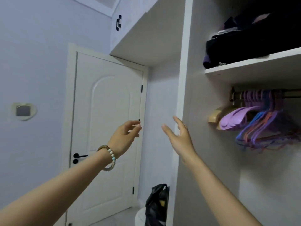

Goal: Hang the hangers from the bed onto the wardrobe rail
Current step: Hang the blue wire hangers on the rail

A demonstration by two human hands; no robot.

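Hangers point(254, 118) bunched, rail point(291, 92) cut off

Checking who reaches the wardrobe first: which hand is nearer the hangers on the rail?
Right. The right hand is open, just left of the wardrobe's side panel, below-left of the hangers. The left hand is farther left, before the door.

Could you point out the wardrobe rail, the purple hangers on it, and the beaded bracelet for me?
wardrobe rail point(291, 92), head view, on the dark bar right of the hooks.
purple hangers point(234, 119), head view, on the broad lilac shoulder.
beaded bracelet point(111, 155), head view, on the pale beads at the left wrist.
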